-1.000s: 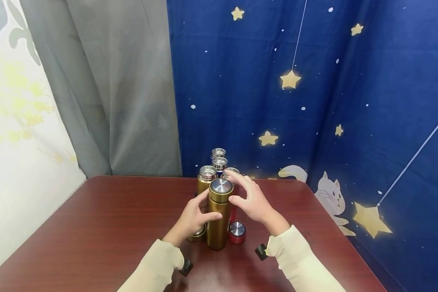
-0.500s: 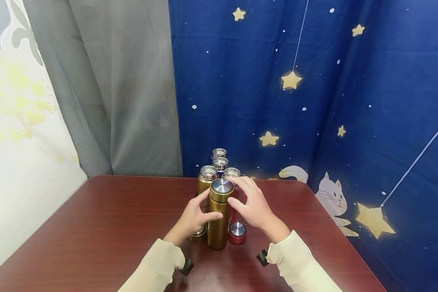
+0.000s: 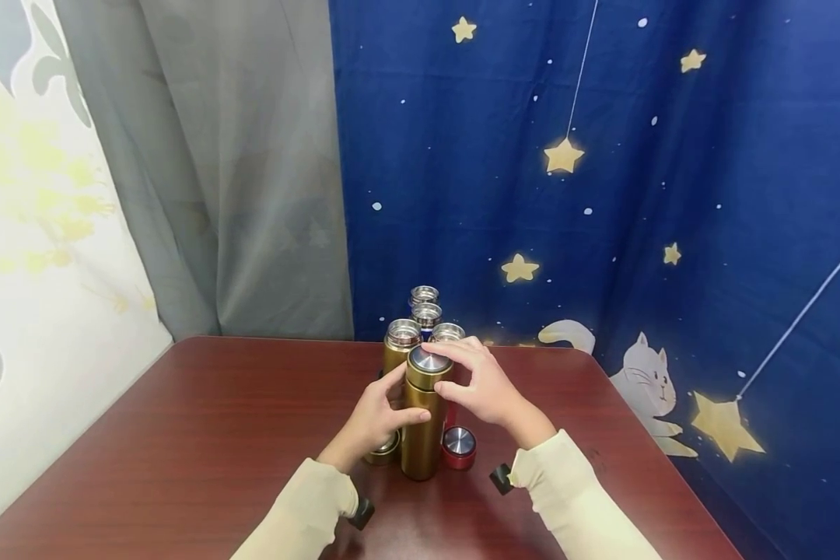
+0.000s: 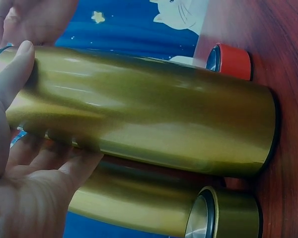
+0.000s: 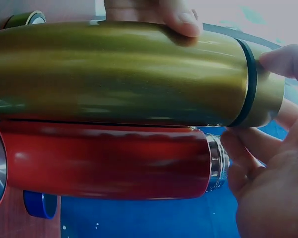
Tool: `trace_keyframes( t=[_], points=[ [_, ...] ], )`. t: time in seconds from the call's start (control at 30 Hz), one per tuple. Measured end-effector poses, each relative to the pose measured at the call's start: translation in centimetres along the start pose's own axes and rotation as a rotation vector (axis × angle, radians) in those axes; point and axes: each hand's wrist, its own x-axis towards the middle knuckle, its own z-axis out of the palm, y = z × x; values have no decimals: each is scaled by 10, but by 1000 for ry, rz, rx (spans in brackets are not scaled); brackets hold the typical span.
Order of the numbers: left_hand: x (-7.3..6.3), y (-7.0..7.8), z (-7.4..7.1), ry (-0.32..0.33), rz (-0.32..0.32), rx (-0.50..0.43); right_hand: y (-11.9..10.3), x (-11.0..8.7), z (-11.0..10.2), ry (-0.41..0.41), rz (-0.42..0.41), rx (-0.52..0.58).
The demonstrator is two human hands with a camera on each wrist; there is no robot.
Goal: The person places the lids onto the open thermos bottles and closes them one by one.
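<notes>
A gold thermos [image 3: 421, 439] with a silver-topped gold lid [image 3: 423, 379] stands upright near the middle of the table. My left hand [image 3: 372, 414] grips its body, thumb [image 4: 21, 74] in front and fingers on the far side. Around the lid curls my right hand [image 3: 488, 389], its thumb at the lid's side and fingers over the top edge. In the right wrist view, the dark seam between lid and body shows just below that thumb. Close beside the held thermos stand a lidless red thermos [image 5: 104, 161] and a second, lidless gold thermos [image 3: 395, 356].
A red lid [image 3: 459, 449] sits on the table [image 3: 252, 435] right of the held thermos, a gold lid [image 3: 383, 453] to its left. Behind stand two more open-topped thermoses, one with a steel neck [image 3: 427, 313]. A blue lid [image 5: 39, 204] shows in the right wrist view.
My right hand's fingers have moved left and closed over the top of the lid. The left hand keeps its grip. The whole head view has shifted slightly.
</notes>
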Motion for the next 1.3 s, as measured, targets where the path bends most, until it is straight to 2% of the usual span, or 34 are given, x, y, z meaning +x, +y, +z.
trace_keyframes(
  t=[0.17, 0.37, 0.5, 0.6, 0.7, 0.8, 0.93, 1.03, 1.17, 1.3],
  points=[
    [0, 0, 1, 1, -18, -12, -3, -2, 5, 101, -27, -127],
    [0, 2, 1, 8, 5, 2, -7, -3, 21, 297, -45, -284],
    [1, 0, 3, 9, 40, -9, -12, -3, 34, 417, 1, -394],
    [2, -2, 4, 2, 53, -26, -15, -4, 39, 450, 53, -460],
    [3, -8, 5, 10, 55, -25, -16, -4, 38, 407, 93, -430],
    [1, -7, 4, 23, 24, -9, -13, -6, 33, 321, 88, -282],
    [-1, 2, 4, 20, -18, 10, -2, -9, 21, 200, 9, -76],
    [-2, 3, 4, 19, -23, 23, 6, -10, 14, 126, -58, 17],
    [-2, 2, 5, 19, -15, 24, 12, -11, 10, 72, -90, 71],
    [-2, 1, 6, 17, -17, 11, 12, -12, 7, 78, -91, 49]
  ],
)
